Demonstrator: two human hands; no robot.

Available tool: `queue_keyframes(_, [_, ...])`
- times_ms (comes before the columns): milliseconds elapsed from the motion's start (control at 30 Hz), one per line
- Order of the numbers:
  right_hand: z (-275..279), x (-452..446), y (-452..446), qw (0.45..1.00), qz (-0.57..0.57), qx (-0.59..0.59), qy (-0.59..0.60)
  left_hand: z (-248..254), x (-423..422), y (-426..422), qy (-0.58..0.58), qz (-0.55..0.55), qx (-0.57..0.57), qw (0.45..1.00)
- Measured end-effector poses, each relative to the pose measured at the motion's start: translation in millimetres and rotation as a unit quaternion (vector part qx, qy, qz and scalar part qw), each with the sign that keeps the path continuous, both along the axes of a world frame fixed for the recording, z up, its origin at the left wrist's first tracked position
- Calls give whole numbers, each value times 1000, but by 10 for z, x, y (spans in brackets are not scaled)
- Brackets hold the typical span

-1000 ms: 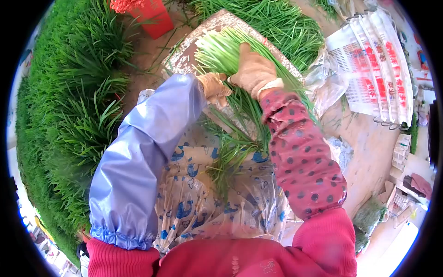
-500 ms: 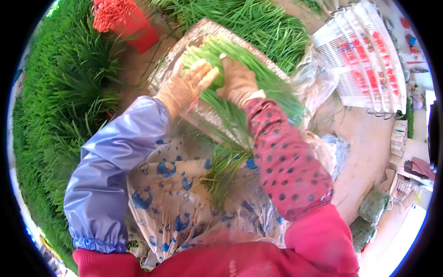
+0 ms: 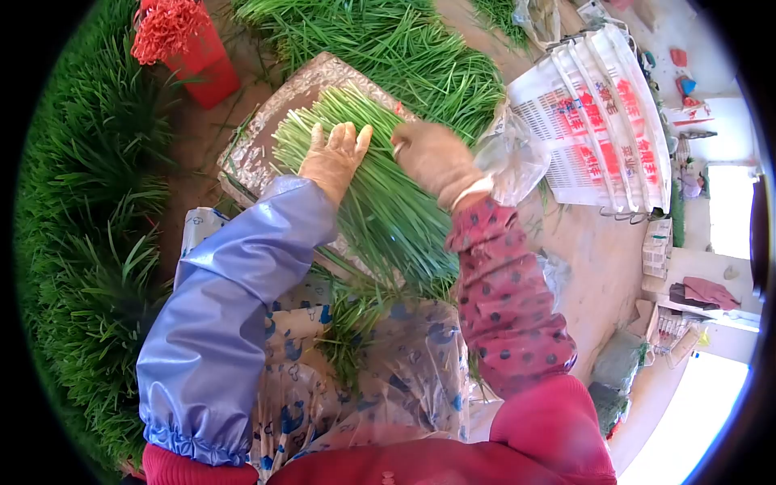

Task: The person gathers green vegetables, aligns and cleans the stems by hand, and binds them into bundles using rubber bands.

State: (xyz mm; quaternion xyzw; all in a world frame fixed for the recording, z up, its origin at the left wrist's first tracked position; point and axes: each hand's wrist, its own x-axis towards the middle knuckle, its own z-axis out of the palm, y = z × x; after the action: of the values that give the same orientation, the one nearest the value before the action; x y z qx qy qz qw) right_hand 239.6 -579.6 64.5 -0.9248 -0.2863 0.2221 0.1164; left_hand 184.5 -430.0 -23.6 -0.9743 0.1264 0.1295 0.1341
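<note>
A bundle of green stalks (image 3: 380,186) lies slantwise on a patterned board (image 3: 267,133), pale cut ends toward the upper left. My gloved left hand (image 3: 335,158) rests on the bundle near those ends, fingers apart. At the bundle's upper right edge is my gloved right hand (image 3: 432,158), its fingers curled together; what they hold, if anything, is hidden. A small red thing shows on the stalks just above it. Plastic sheeting with blue prints (image 3: 388,380) covers the area before my body.
Tall green bunches (image 3: 89,218) stand along the left. A red container (image 3: 212,73) holds red ties (image 3: 170,31). Loose stalks (image 3: 388,48) lie behind the board. White printed sacks (image 3: 598,121) and clear plastic (image 3: 509,158) are at the right.
My left hand has moved from the wrist area of my right hand onto the bundle, fingers spread. My right hand has shifted to the bundle's right edge and curled. The view has shifted.
</note>
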Motion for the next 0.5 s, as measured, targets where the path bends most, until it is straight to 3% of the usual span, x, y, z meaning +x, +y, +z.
queue_keyframes(67, [107, 183, 40, 990, -138, 21, -37, 8, 10, -46, 6, 3, 4, 1000])
queue_keyframes(233, [-540, 681, 349, 992, -64, -90, -63, -152, -7, -48, -2, 16, -9, 1000])
queue_keyframes(400, [-675, 736, 584, 975, -74, -209, -23, -304, -111, -38, -77, 13, -19, 997])
queue_keyframes(433, [-647, 699, 573, 975, -73, -209, -22, -325, -129, -38, -107, 6, -10, 994])
queue_keyframes(500, [-594, 643, 498, 999, 23, -31, 28, -351, -149, -26, -137, 6, -18, 990])
